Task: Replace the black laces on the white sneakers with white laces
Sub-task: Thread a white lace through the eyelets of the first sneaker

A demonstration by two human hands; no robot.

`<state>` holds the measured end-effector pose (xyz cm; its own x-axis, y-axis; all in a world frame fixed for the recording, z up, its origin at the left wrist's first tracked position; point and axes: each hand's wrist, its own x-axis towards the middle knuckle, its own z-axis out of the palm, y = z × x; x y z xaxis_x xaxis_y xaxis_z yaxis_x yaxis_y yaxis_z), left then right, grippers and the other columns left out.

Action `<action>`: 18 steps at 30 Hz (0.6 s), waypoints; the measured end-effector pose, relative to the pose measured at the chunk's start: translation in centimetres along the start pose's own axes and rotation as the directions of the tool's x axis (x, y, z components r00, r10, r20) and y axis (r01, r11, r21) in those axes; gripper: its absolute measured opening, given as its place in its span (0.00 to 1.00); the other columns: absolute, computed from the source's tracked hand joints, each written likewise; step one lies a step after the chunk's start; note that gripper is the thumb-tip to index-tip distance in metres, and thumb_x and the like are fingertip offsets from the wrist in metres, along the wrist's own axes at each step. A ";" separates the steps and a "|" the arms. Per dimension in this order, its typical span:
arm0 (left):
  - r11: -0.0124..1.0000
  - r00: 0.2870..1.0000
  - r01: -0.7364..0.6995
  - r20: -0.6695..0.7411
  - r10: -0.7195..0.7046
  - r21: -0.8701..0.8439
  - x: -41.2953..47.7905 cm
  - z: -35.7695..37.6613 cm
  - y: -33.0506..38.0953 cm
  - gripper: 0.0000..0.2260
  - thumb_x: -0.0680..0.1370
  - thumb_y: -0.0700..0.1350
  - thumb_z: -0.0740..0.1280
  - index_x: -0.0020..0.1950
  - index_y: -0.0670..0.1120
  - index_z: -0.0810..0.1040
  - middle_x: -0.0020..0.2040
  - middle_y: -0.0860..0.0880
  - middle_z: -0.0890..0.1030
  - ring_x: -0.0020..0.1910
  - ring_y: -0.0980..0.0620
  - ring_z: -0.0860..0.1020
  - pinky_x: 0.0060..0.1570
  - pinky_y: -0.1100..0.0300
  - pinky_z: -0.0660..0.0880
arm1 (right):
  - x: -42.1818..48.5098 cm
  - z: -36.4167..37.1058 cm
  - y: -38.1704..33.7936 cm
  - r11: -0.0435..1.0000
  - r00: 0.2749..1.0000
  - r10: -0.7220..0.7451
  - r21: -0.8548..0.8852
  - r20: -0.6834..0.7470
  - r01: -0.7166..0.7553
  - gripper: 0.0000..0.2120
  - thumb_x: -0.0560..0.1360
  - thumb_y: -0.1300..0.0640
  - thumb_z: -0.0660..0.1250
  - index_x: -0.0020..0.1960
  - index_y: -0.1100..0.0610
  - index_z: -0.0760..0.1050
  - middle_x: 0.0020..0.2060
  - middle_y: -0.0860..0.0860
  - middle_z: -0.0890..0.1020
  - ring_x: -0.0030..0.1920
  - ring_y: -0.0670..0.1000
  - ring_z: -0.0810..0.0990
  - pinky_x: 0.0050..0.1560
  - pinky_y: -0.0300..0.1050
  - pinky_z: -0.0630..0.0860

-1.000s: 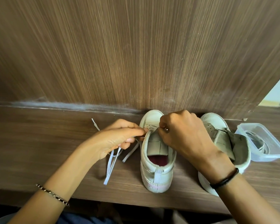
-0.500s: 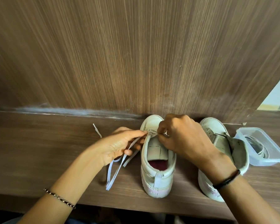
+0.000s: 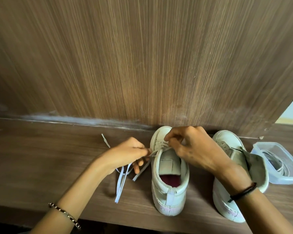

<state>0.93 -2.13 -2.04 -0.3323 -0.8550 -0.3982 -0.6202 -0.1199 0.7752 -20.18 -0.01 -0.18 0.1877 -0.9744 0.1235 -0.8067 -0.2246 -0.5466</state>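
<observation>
With my left hand (image 3: 125, 155) and right hand (image 3: 193, 149) both pinching the white lace (image 3: 119, 183) at the toe eyelets of the sneaker (image 3: 169, 198), I judge the next crossing needs threading.

The left hand (image 3: 125, 154) reaches in from the lower left, thumb and fingertips pinching a white lace (image 3: 120, 181), with the other fingers curled beneath. The right hand (image 3: 193, 149) comes in from the lower right, knuckles up, its curled fingers pinching the lace farther forward.

The right hand (image 3: 193, 149) hides the middle sneaker's (image 3: 169, 191) eyelets; its wrist covers the right sneaker's (image 3: 225, 141) side.
</observation>
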 end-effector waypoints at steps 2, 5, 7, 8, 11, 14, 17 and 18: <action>1.000 0.999 -0.021 0.041 0.021 0.005 0.1 0.1 -0.3 0.06 0.83 0.40 0.63 0.53 0.39 0.78 0.32 0.49 0.80 0.29 0.49 0.79 0.41 0.59 0.76 | 0.1 0.1 -0.1 1.000 1.000 -0.008 0.003 -0.006 0.008 0.09 0.79 0.54 0.65 0.51 0.47 0.84 0.40 0.40 0.83 0.44 0.42 0.82 0.50 0.45 0.81; 0.995 0.992 -0.058 0.111 0.067 -0.081 -0.1 -0.3 -0.4 0.09 0.82 0.38 0.65 0.62 0.43 0.74 0.41 0.45 0.85 0.33 0.48 0.82 0.45 0.59 0.78 | 0.2 0.1 -0.2 1.000 0.999 -0.023 0.002 -0.034 0.023 0.09 0.79 0.55 0.65 0.51 0.46 0.84 0.38 0.37 0.81 0.43 0.39 0.81 0.49 0.40 0.79; 0.992 0.989 -0.111 0.090 0.116 -0.059 -0.3 -0.4 -0.4 0.09 0.81 0.39 0.68 0.61 0.44 0.76 0.44 0.45 0.84 0.36 0.49 0.82 0.42 0.62 0.77 | 0.3 0.1 -0.1 1.000 0.998 -0.025 0.007 -0.058 0.025 0.09 0.79 0.55 0.65 0.50 0.46 0.84 0.38 0.37 0.82 0.44 0.39 0.81 0.49 0.41 0.79; 0.990 0.989 -0.137 0.062 0.138 -0.022 -0.2 -0.4 -0.4 0.09 0.80 0.39 0.69 0.60 0.45 0.78 0.45 0.44 0.84 0.37 0.50 0.81 0.40 0.63 0.76 | 0.4 0.0 0.0 1.000 0.997 -0.025 0.011 -0.067 0.026 0.09 0.79 0.55 0.65 0.50 0.46 0.84 0.39 0.38 0.82 0.44 0.39 0.81 0.49 0.41 0.79; 0.981 0.983 -0.180 -0.024 0.182 0.071 0.0 0.0 -0.3 0.07 0.78 0.38 0.71 0.55 0.45 0.83 0.45 0.44 0.85 0.37 0.55 0.78 0.40 0.62 0.75 | 0.4 0.0 0.0 0.997 0.996 -0.055 0.045 -0.074 0.058 0.09 0.79 0.57 0.66 0.51 0.48 0.85 0.40 0.38 0.83 0.45 0.35 0.80 0.48 0.31 0.76; 0.982 0.986 -0.151 -0.049 0.157 0.113 -0.3 -0.1 0.4 0.05 0.78 0.43 0.70 0.50 0.47 0.85 0.38 0.52 0.82 0.35 0.62 0.76 0.41 0.64 0.71 | 0.3 -0.1 -0.1 0.992 0.995 -0.075 0.095 -0.072 0.082 0.09 0.80 0.59 0.67 0.51 0.49 0.85 0.41 0.41 0.84 0.46 0.35 0.81 0.47 0.27 0.74; 0.993 0.988 -0.102 -0.106 0.109 0.062 -0.5 -0.2 0.8 0.10 0.79 0.50 0.67 0.48 0.44 0.82 0.41 0.52 0.78 0.43 0.58 0.74 0.47 0.59 0.68 | 0.3 -0.1 -0.1 0.985 0.994 -0.066 0.155 -0.091 0.079 0.10 0.80 0.58 0.66 0.50 0.48 0.85 0.42 0.43 0.86 0.44 0.40 0.83 0.45 0.31 0.76; 0.995 0.986 -0.092 -0.138 0.095 0.031 -0.4 -0.2 0.9 0.12 0.79 0.51 0.67 0.48 0.43 0.81 0.41 0.52 0.78 0.44 0.57 0.74 0.48 0.58 0.68 | 0.4 -0.1 -0.1 0.981 0.994 -0.061 0.178 -0.094 0.077 0.10 0.80 0.58 0.66 0.50 0.47 0.85 0.42 0.43 0.86 0.44 0.40 0.83 0.44 0.31 0.76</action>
<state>0.62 -2.01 -1.06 -0.2883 -0.9241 -0.2509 -0.6086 -0.0255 0.7931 -20.07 -0.33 0.03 0.1834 -0.9549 0.2337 -0.6769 -0.2950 -0.6744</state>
